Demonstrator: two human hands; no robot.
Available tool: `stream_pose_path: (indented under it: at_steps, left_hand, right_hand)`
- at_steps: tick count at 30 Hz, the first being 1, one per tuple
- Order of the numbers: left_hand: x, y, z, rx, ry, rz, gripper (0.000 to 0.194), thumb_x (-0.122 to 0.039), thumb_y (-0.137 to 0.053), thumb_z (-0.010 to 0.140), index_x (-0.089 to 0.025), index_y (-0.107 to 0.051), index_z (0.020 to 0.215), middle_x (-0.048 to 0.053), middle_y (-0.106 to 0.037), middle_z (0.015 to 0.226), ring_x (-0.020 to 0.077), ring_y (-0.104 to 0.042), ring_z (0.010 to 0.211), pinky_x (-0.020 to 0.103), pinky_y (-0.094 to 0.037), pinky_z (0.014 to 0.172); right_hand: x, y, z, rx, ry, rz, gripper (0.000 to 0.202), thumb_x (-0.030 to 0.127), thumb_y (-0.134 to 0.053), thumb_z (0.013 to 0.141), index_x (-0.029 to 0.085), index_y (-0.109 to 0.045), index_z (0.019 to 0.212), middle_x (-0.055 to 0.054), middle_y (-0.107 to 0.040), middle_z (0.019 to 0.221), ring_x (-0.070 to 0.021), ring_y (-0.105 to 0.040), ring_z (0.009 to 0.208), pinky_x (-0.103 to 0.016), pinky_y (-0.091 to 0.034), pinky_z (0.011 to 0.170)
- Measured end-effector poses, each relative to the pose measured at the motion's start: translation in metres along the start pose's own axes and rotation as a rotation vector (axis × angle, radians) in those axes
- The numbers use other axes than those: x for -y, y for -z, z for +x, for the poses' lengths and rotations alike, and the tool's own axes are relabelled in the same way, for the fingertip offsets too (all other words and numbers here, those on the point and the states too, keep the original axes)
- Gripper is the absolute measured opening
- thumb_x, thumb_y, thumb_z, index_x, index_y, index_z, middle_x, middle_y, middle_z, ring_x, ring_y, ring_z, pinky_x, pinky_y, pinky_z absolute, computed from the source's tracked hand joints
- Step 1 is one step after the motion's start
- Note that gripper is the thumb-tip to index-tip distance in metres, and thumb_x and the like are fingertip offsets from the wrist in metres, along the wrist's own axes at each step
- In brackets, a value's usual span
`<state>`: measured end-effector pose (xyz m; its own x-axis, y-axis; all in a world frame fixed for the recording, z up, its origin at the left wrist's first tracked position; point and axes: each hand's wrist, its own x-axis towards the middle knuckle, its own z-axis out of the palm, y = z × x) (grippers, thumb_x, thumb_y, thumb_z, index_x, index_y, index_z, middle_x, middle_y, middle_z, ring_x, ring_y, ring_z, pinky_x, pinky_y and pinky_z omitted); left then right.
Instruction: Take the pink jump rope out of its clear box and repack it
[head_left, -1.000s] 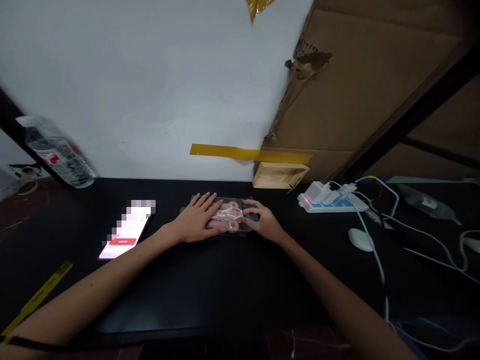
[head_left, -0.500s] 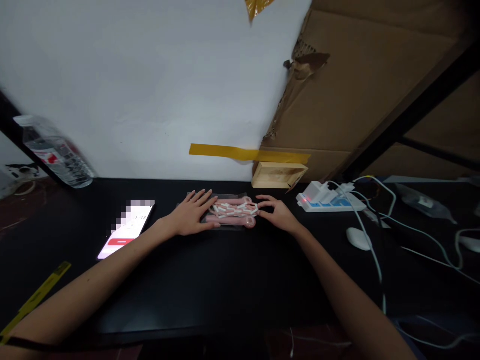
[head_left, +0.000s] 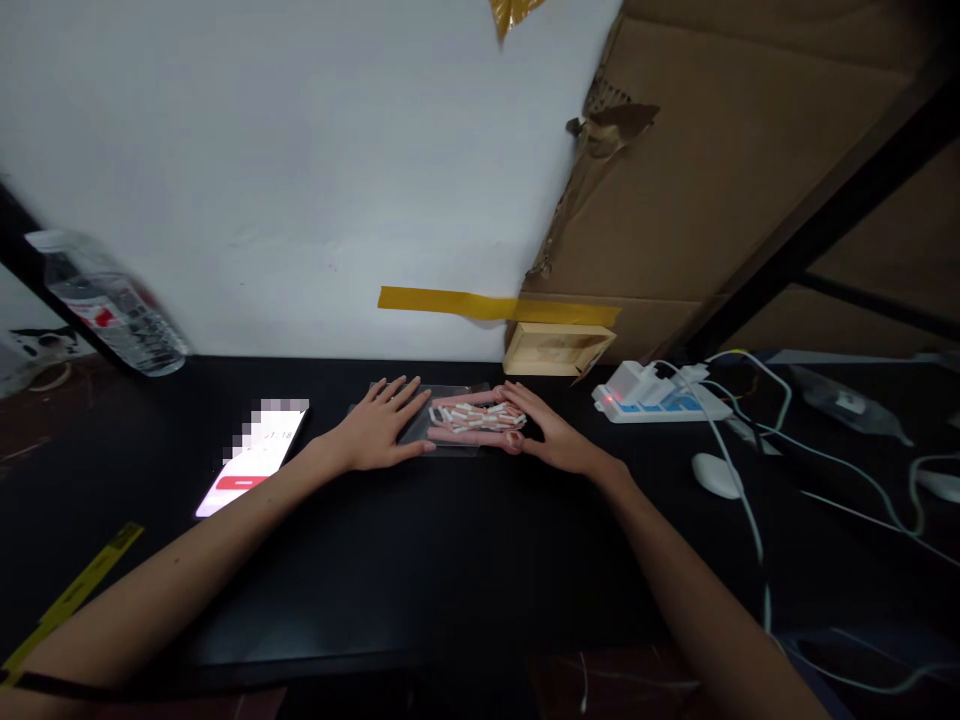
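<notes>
A skipping rope with two pink handles and pink-and-white beaded cord lies on the black table, one handle along each long side of the coiled cord. Its left part is inside a clear plastic bag, and its right end sticks out past the bag's edge. My left hand rests flat on the left part of the bag with fingers spread. At the rope's right end, my right hand grips it across both handles, fingers at the far one and thumb at the near one.
A lit phone lies left, and a plastic bottle leans at the back left. Behind my right hand stands a shallow wooden box. Further right are a power strip with cables and a white mouse.
The skipping rope has slid to the right relative to the bag. My right hand has closed in over its handle ends, while my left hand stays nearly in place on the bag.
</notes>
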<state>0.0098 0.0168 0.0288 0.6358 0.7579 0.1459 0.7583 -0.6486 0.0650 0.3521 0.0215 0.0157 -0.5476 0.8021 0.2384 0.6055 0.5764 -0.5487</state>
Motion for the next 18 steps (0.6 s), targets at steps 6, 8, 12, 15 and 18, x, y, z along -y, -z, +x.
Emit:
stream_pose_path:
  at_steps: [6,8,12,15,18]
  left_hand:
    - [-0.001,0.006,0.001,0.041,-0.026,0.01,0.086,-0.077,-0.034,0.092,-0.021,-0.026,0.157,0.014,-0.019,0.164,0.0371,-0.018,0.15,0.056,-0.014,0.12]
    - [-0.003,0.008,0.001,0.049,-0.033,0.018,0.087,-0.077,-0.033,0.092,-0.021,-0.026,0.157,0.015,-0.018,0.164,0.0363,-0.018,0.151,0.055,-0.014,0.12]
    - [-0.009,0.006,0.001,0.022,-0.056,-0.001,0.086,-0.078,-0.033,0.091,-0.024,-0.026,0.157,0.011,-0.02,0.164,0.0352,-0.018,0.151,0.054,-0.013,0.12]
    - [-0.013,0.003,0.001,0.019,-0.055,-0.002,0.087,-0.08,-0.032,0.091,-0.023,-0.026,0.157,0.012,-0.021,0.164,0.0357,-0.017,0.151,0.053,-0.012,0.121]
    - [-0.016,0.001,0.001,0.016,-0.033,-0.002,0.088,-0.08,-0.032,0.09,-0.022,-0.026,0.157,0.012,-0.021,0.164,0.0365,-0.018,0.151,0.054,-0.012,0.121]
  right_hand:
    - [0.008,-0.01,-0.001,0.015,0.084,-0.151,0.088,0.033,-0.068,0.084,0.022,-0.023,0.159,-0.013,-0.027,0.164,-0.0335,-0.023,0.151,-0.057,-0.026,0.121]
    - [0.009,-0.01,0.001,-0.016,0.085,-0.191,0.082,0.035,-0.069,0.084,0.02,-0.032,0.156,-0.014,-0.036,0.16,-0.0348,-0.032,0.147,-0.057,-0.03,0.119]
    - [0.017,-0.005,0.005,-0.049,0.083,-0.262,0.065,0.042,-0.071,0.082,0.022,-0.053,0.142,-0.015,-0.054,0.144,-0.0368,-0.048,0.133,-0.058,-0.039,0.112]
    - [0.021,-0.004,0.007,-0.036,0.09,-0.282,0.064,0.044,-0.075,0.078,0.023,-0.059,0.137,-0.015,-0.056,0.14,-0.0381,-0.049,0.131,-0.058,-0.039,0.111]
    - [0.02,-0.007,0.007,-0.009,0.11,-0.254,0.074,0.045,-0.077,0.076,0.027,-0.051,0.144,-0.013,-0.05,0.148,-0.0374,-0.045,0.137,-0.057,-0.036,0.114]
